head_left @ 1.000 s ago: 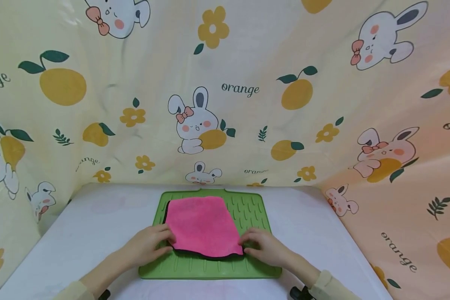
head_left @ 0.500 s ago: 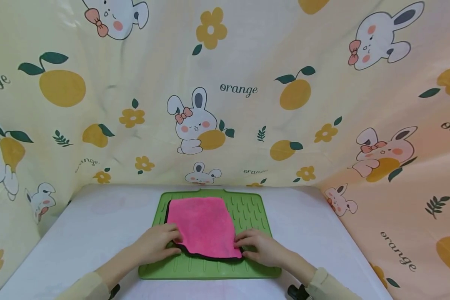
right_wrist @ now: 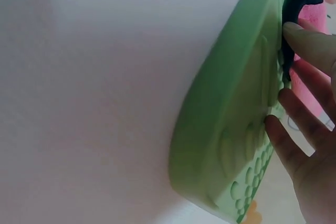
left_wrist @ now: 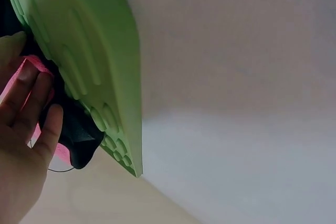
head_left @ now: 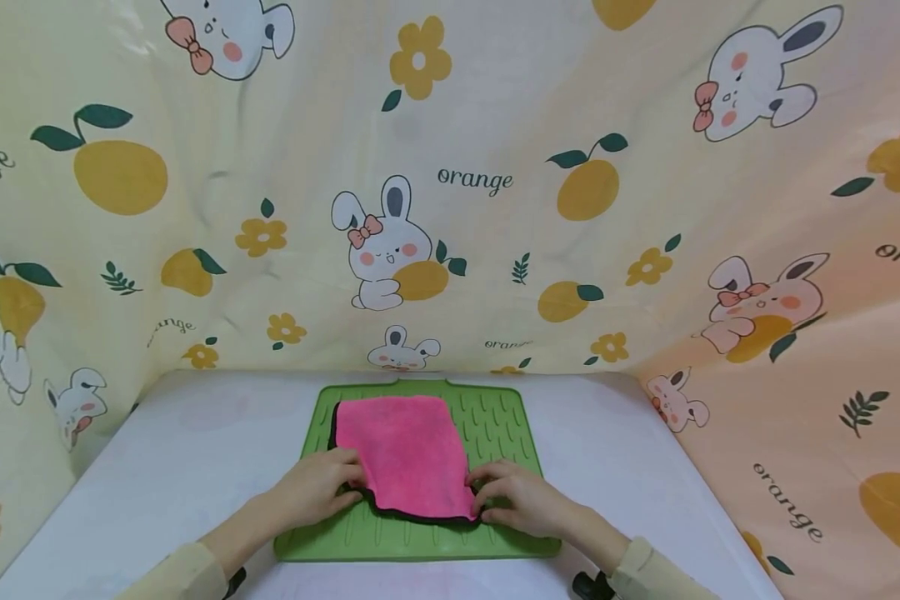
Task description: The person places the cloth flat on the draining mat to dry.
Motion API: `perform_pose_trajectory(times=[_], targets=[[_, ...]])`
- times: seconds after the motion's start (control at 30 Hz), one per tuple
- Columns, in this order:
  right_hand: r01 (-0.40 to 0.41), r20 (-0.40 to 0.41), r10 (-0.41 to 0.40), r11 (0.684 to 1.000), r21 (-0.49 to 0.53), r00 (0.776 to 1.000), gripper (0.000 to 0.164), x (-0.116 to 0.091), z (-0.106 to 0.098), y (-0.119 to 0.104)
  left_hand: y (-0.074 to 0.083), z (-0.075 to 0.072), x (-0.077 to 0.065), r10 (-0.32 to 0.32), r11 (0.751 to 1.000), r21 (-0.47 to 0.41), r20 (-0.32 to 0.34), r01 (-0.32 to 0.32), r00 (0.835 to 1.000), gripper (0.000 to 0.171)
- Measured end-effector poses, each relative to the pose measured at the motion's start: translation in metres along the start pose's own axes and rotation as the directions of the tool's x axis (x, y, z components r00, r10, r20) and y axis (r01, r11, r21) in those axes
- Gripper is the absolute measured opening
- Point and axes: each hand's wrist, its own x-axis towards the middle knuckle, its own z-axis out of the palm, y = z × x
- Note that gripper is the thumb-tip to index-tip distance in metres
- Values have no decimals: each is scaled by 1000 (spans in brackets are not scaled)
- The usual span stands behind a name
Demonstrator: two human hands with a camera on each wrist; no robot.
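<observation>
A pink cloth point(head_left: 408, 454) with a black edge lies on a green ribbed mat point(head_left: 498, 421) at the table's middle. My left hand point(head_left: 328, 487) grips the cloth's near left corner. At the near right corner my right hand point(head_left: 512, 497) pinches the cloth. In the left wrist view the fingers point(left_wrist: 26, 108) curl over the pink cloth point(left_wrist: 32, 65) and its black underside, beside the mat point(left_wrist: 89, 51). In the right wrist view the thumb and fingers point(right_wrist: 296, 124) close around the cloth's point(right_wrist: 311, 11) black edge above the mat point(right_wrist: 231, 119).
The mat lies on a white tabletop point(head_left: 195, 450). A printed curtain point(head_left: 450, 208) with rabbits and oranges walls in the back, left and right sides. Bare white surface lies to both sides of the mat.
Both hands have drawn slightly closer together, pulling the cloth's near corners inward. The near edge now looks narrower and a little bunched.
</observation>
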Motion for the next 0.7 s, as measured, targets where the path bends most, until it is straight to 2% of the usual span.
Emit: perform_pose_trajectory(times=[0.2,0.4,0.7], targets=[[-20,3,20,1000,16,1000,3,0,2,1,-2,-1,-1,15,1000,-16,-12,-15,1000,11],[-85,24,83,992,95,996,6,-2,1,3,-4,-4,-6,59,998,14,-67,-59,996,13],[-109,-48,119,978,176,992,11,-10,1,4,-7,-13,-13,55,998,-16,-60,-56,997,10]])
